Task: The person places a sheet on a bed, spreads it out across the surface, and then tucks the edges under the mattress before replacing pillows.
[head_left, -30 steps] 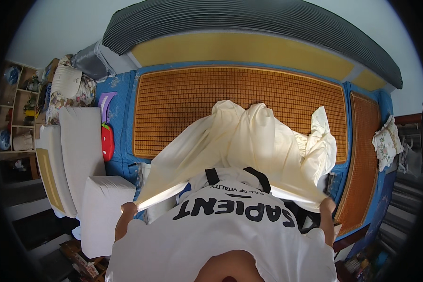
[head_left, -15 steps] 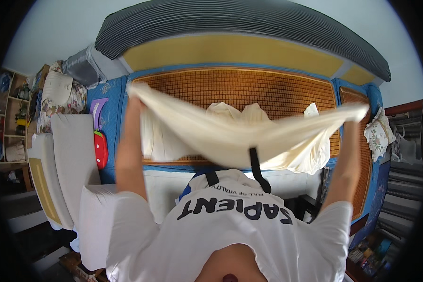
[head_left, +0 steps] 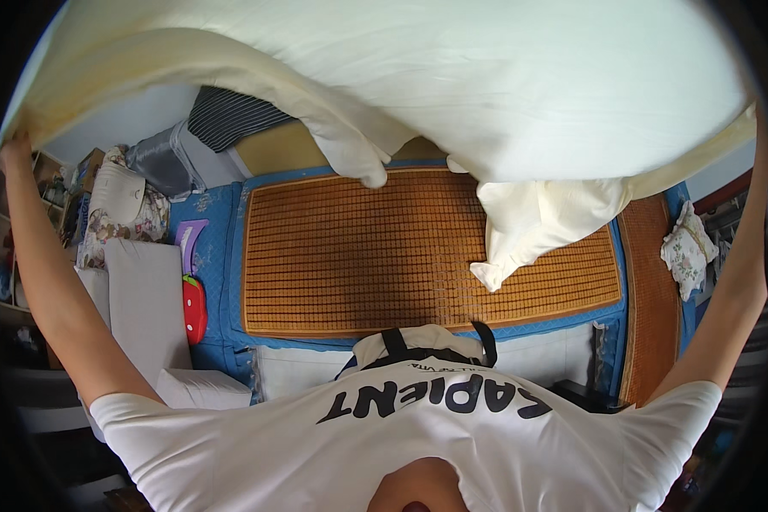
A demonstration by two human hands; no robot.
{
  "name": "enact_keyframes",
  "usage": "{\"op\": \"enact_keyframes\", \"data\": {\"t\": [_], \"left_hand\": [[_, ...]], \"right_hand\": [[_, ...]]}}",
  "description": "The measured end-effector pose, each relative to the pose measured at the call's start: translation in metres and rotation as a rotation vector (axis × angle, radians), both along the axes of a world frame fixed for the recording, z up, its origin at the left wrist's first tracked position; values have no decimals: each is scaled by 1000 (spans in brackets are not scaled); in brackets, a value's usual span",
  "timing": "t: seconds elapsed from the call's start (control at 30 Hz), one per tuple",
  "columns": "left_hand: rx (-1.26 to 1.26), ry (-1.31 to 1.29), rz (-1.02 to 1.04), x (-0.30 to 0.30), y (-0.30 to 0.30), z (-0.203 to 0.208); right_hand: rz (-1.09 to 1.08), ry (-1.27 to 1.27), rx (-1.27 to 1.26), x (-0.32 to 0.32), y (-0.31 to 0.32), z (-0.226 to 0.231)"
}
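We have both arms raised wide, with a large cream cloth [head_left: 520, 94] spread between our hands above the far edge of the couch [head_left: 224, 277]. Our left hand [head_left: 14, 152] is out past the couch's left end, its fingers closed on a corner of the cloth. Our right hand [head_left: 767, 141] is up beyond the right end, at the cloth's other side; the dark rim of the view cuts into it, so we cannot tell how far its fingers are closed or whether they grip.

The cloth billows across the top and hides most of the dark ribbed cover [head_left: 230, 119] over the backrest. One fold droops to the far edge of the brown checked mat [head_left: 333, 256], left of its middle. A longer, tapering part falls over the mat's right half; we cannot tell whether its tip touches the mat or hangs just above it.

Toward the couch's left end lie a purple curved piece [head_left: 192, 243] and, just nearer to us, a flat red piece [head_left: 195, 311] with a green top. Pale grey cushions [head_left: 149, 307] stand beside them, farther left. At the right end are a narrower reddish-brown mat [head_left: 648, 290] and, beyond it, a floral pillow [head_left: 689, 249].
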State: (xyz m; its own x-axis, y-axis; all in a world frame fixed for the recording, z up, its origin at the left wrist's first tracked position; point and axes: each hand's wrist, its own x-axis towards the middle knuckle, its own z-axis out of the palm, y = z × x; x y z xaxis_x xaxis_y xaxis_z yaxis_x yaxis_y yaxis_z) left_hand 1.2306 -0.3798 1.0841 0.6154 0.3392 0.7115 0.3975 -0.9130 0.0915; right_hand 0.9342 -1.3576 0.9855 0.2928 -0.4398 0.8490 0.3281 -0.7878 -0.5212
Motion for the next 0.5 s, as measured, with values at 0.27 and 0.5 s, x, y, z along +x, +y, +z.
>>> {"op": "enact_keyframes", "data": {"t": [0.27,0.5], "left_hand": [[-488,-189,-116,-57,89,-73],[-651,-200,-51,-99,159,-134]], "right_hand": [[138,-12,4,-9,-19,-45],[282,73,125,-13,16,-138]]}}
